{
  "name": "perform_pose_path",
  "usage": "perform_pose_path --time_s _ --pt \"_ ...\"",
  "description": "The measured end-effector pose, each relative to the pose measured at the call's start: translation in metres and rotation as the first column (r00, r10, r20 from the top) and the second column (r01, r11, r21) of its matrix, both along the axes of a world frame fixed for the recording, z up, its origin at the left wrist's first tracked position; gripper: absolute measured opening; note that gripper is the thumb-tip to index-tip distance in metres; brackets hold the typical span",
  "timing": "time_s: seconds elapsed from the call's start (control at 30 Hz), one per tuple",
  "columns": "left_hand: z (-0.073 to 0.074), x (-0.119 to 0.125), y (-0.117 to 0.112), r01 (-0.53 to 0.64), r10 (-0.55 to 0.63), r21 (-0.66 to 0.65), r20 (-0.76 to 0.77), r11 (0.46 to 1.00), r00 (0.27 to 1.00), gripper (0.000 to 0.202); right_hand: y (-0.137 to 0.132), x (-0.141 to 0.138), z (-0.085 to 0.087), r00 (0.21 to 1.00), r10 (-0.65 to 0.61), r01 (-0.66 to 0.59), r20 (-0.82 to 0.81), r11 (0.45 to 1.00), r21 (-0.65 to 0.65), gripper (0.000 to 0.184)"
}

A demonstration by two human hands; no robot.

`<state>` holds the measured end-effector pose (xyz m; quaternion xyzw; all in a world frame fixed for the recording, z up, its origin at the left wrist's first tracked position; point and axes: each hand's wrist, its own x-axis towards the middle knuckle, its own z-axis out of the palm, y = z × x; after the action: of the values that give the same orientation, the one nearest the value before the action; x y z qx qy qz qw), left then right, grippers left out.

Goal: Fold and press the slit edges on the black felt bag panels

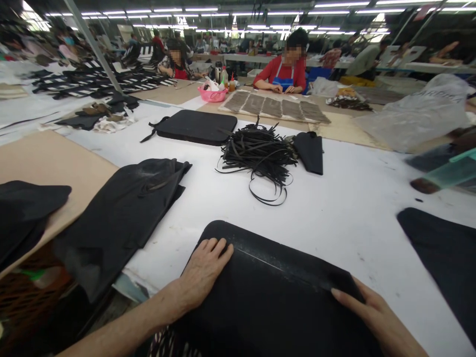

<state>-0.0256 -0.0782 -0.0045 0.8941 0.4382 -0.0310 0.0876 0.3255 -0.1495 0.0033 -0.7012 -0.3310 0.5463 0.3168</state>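
Note:
A large black panel [275,302] with rounded corners lies in front of me, its near part running out of view. A thin pale line and whitish dusty marks run along its far side. My left hand [204,270] grips its left edge near the far corner, fingers together on top and thumb out of sight. At the right edge, my right hand [372,310] holds the panel with the thumb on top and the other fingers partly hidden beyond the edge.
Beyond lie a pile of black strips [260,151], a stack of black panels [197,126] and a small black piece [310,153]. More black pieces lie left [130,208] and right [442,263] on the white table [345,198]. A co-worker in red [282,74] sits across.

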Motion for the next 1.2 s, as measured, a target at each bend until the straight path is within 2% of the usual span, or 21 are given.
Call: perform_pose_path --time_s 0.1,0.17,0.23,0.27,0.33,0.4,0.43,0.47,0.5,0.53,0.63,0.67,0.7,0.73,0.8,0.9,1.03,1.1,1.2 --pt "0.000 0.000 0.001 0.005 -0.002 0.054 -0.050 0.999 0.999 0.057 0.001 0.000 0.007 0.993 0.033 -0.041 0.116 0.997 0.063 0.043" --pt "-0.002 -0.001 0.001 0.006 0.002 0.109 -0.070 0.994 0.998 0.062 0.000 0.002 0.010 0.961 0.070 -0.104 0.266 0.988 0.115 0.034" --pt "-0.008 -0.004 0.001 0.015 -0.002 0.171 -0.076 0.985 0.997 0.067 -0.002 0.006 0.009 0.852 0.101 -0.189 0.513 0.974 0.122 0.026" --pt "-0.011 -0.006 0.001 0.020 -0.006 0.200 -0.074 0.980 0.997 0.068 -0.003 0.008 0.008 0.745 0.110 -0.229 0.657 0.968 0.098 0.024" --pt "-0.017 -0.008 0.002 0.033 -0.017 0.241 -0.069 0.970 0.997 0.067 -0.008 0.013 0.006 0.439 0.130 -0.282 0.889 0.959 -0.001 0.028" --pt "-0.021 -0.011 0.003 0.049 -0.033 0.257 -0.069 0.965 0.997 0.064 -0.013 0.015 0.006 0.127 0.111 -0.231 0.986 0.970 -0.079 0.034" --pt "-0.022 -0.011 0.003 0.054 -0.037 0.259 -0.073 0.964 0.997 0.064 -0.016 0.015 0.007 0.029 0.087 -0.189 0.996 0.979 -0.080 0.035" --pt "-0.022 -0.012 0.003 0.058 -0.039 0.258 -0.081 0.964 0.996 0.064 -0.019 0.013 0.009 -0.013 0.049 -0.150 0.999 0.987 -0.051 0.034" --pt "-0.023 -0.012 0.003 0.060 -0.038 0.255 -0.091 0.965 0.995 0.065 -0.021 0.010 0.010 0.009 0.001 -0.124 1.000 0.992 0.000 0.032" --pt "-0.023 -0.012 0.002 0.057 -0.032 0.252 -0.103 0.966 0.994 0.066 -0.023 0.007 0.011 0.096 -0.046 -0.105 0.994 0.993 0.056 0.027" --pt "-0.024 -0.011 0.003 0.049 -0.018 0.242 -0.129 0.969 0.992 0.066 -0.024 -0.008 0.008 0.545 -0.078 -0.036 0.835 0.993 0.117 0.013" --pt "-0.024 -0.011 0.003 0.047 -0.016 0.239 -0.130 0.970 0.991 0.065 -0.023 -0.012 0.005 0.650 -0.066 -0.007 0.757 0.996 0.094 0.012" --pt "-0.023 -0.011 0.003 0.043 -0.013 0.234 -0.128 0.971 0.992 0.065 -0.021 -0.016 0.002 0.708 -0.056 0.016 0.704 0.998 0.062 0.013" --pt "-0.023 -0.011 0.004 0.038 -0.010 0.228 -0.124 0.973 0.992 0.065 -0.018 -0.018 -0.001 0.726 -0.050 0.036 0.686 0.999 0.034 0.015" --pt "-0.022 -0.013 0.006 0.019 0.003 0.212 -0.104 0.977 0.995 0.066 -0.013 -0.021 -0.005 0.692 -0.046 0.059 0.720 0.998 0.007 0.017" --pt "-0.023 -0.016 0.010 -0.016 0.026 0.178 -0.051 0.984 0.998 0.067 -0.009 -0.018 -0.007 0.642 0.002 0.023 0.766 1.000 -0.021 0.017" --pt "-0.029 -0.028 0.022 -0.099 0.080 0.144 0.132 0.985 0.988 0.058 -0.018 -0.007 -0.011 0.579 0.064 -0.039 0.813 0.998 -0.051 0.017" --pt "-0.028 -0.035 0.031 -0.150 0.108 0.134 0.276 0.980 0.955 0.048 -0.022 0.000 -0.015 0.512 0.086 -0.064 0.855 0.996 -0.062 0.020" --pt "-0.020 -0.040 0.043 -0.223 0.146 0.123 0.452 0.967 0.880 0.034 -0.011 0.001 -0.019 0.321 0.070 -0.108 0.944 0.993 -0.037 0.025"
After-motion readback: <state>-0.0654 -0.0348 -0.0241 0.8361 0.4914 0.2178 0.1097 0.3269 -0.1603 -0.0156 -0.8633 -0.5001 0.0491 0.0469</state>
